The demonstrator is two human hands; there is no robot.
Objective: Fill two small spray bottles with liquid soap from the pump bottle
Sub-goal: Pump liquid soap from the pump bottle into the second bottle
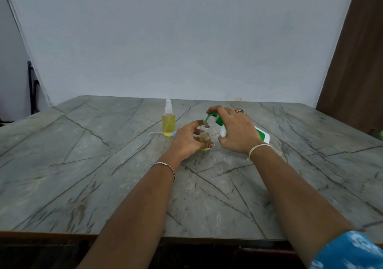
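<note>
Second fill under way, by my read.
- Left hand (pixel 186 142): fingers curled round the open spray bottle (pixel 205 127), which stands on the bench (pixel 124 185) with only a little yellow soap at its bottom.
- Right hand (pixel 236 132): fingers wrapped over the pump bottle (pixel 263 137), which is tilted far over. Its green nozzle (pixel 209 116) sits at the small bottle's mouth.
- Filled spray bottle (pixel 169 121): capped and upright, just left of the left hand.
- Thin white tube (pixel 156 132): lies at the filled bottle's foot, probably the removed spray head.

Risks
- The mouth is narrow. If the nozzle drifts during a press, soap runs down the glass and onto the fingers, and the grip turns slippery.
- A hard press sideways could tip the light bottle.
- With the pump bottle leaning this far, it may draw air and sputter.
- The left wrist could knock the filled bottle or sweep the tube away.

Room
- All the work is mid-bench, toward the far side.
- The near edge is well apart from it, and the wall (pixel 186 40) closes off the far edge.
- There is wide bare stone to the left and right for setting things down
</note>
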